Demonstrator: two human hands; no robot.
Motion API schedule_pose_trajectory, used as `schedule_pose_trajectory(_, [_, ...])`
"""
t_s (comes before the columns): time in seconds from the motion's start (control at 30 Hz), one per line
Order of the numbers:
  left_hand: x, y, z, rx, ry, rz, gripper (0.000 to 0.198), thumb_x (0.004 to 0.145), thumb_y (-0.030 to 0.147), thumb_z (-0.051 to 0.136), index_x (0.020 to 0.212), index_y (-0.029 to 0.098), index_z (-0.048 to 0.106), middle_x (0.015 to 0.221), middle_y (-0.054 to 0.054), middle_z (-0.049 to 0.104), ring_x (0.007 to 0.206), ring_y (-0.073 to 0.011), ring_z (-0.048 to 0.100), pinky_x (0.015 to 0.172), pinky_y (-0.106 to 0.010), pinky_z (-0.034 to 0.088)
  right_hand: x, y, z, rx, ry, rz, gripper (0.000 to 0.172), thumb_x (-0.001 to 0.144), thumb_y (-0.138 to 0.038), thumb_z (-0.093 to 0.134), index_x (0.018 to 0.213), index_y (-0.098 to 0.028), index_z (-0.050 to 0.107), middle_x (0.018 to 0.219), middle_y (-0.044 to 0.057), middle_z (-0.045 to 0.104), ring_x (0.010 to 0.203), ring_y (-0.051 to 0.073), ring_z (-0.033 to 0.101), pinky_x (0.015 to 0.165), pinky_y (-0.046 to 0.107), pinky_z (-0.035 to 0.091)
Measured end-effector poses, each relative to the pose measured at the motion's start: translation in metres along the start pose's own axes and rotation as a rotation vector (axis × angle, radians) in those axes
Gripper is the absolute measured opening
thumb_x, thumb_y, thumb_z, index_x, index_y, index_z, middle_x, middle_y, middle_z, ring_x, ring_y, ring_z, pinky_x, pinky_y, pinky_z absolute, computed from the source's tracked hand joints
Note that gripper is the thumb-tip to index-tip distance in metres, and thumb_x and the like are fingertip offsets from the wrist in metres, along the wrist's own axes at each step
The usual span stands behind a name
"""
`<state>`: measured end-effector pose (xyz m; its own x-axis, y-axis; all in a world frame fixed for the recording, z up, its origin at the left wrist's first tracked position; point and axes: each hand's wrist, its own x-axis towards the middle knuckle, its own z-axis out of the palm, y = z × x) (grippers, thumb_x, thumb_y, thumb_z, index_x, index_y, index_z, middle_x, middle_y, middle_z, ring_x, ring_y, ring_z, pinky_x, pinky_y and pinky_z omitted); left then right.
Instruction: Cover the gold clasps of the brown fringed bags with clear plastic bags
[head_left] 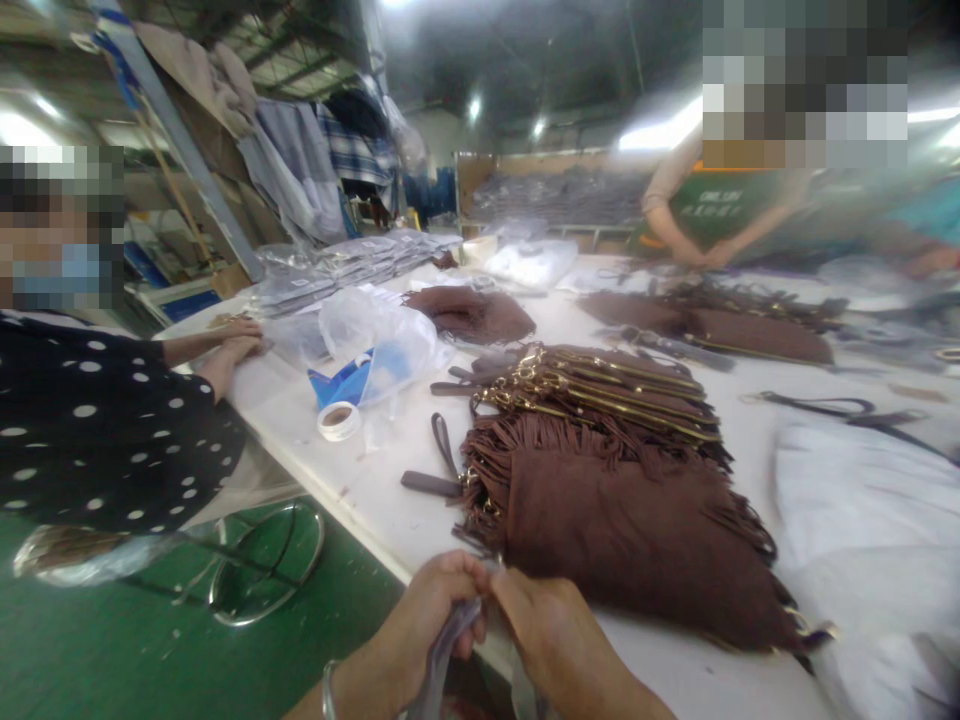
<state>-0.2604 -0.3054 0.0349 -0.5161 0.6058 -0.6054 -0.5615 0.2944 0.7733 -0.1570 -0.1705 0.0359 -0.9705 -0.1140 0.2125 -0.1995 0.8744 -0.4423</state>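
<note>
My left hand, a silvery bangle at its wrist, is closed at the table's front edge. A greyish, slightly shiny strip runs down from its fingers; I cannot tell whether it is a strap or folded plastic. My right hand is closed too, its fingertips pinched against the left ones on what looks like the same strip. Just beyond both hands lies a pile of brown fringed bags with gold zips, clasps and wrist loops. The top bag lies flat, close to my right hand but apart from it.
Left of the bags are a tape roll, a blue piece and clear plastic. White cloth-like material lies right. Brown bags lie farther back. A co-worker's hands rest at the left edge; another person stands opposite.
</note>
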Motion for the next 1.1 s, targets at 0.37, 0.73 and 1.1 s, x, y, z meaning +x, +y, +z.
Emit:
schedule_pose_trajectory(0.37, [-0.018,-0.011,0.018,0.032,0.198,0.263,0.018,0.079,0.032,0.048,0.091,0.02,0.048,0.056,0.002,0.059,0.04,-0.0111,0.048,0.04,-0.019,0.033,-0.006,0.011,0.007,-0.268,0.216,-0.296,0.029,0.089,-0.002,0.037,0.112,-0.009,0.053,0.081,0.007,0.068,0.065,0.02,0.065,0.059,0.032,0.047])
schedule_pose_trajectory(0.73, [-0.021,-0.028,0.019,0.256,0.41,0.386,0.012,0.085,0.025,0.046,0.087,0.019,0.056,0.066,0.001,0.061,0.063,-0.0161,0.055,0.06,-0.025,0.041,-0.009,0.016,0.013,-0.317,0.303,-0.339,0.033,0.097,-0.006,0.026,0.107,-0.01,0.058,0.081,0.008,0.072,0.063,0.018,0.066,0.058,0.031,0.049])
schedule_pose_trajectory(1.1, [-0.022,-0.013,0.017,-0.191,0.247,-0.005,0.011,0.07,0.023,0.061,0.064,0.014,0.063,0.052,-0.002,0.062,0.05,-0.0147,0.056,0.049,-0.021,0.037,-0.009,0.017,0.012,-0.297,0.358,-0.357,0.041,0.101,-0.01,0.018,0.104,-0.011,0.059,0.077,0.007,0.072,0.061,0.017,0.066,0.056,0.031,0.047])
